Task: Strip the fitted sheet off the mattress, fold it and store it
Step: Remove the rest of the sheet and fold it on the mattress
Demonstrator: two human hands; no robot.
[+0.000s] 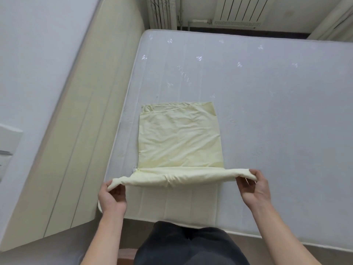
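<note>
The pale yellow fitted sheet (179,136) lies folded into a narrow rectangle on the bare grey mattress (267,111), near its left edge. Its near end is lifted off the mattress and curls toward me in a thick fold. My left hand (112,196) pinches the left corner of that lifted end. My right hand (254,186) pinches the right corner. The far end of the sheet lies flat, with a seamed hem showing at its top left.
A cream headboard panel (76,131) runs along the mattress's left side, against a white wall. A white radiator (236,10) and curtains (162,12) stand beyond the far end. My dark trousers (187,245) press against the mattress's near edge.
</note>
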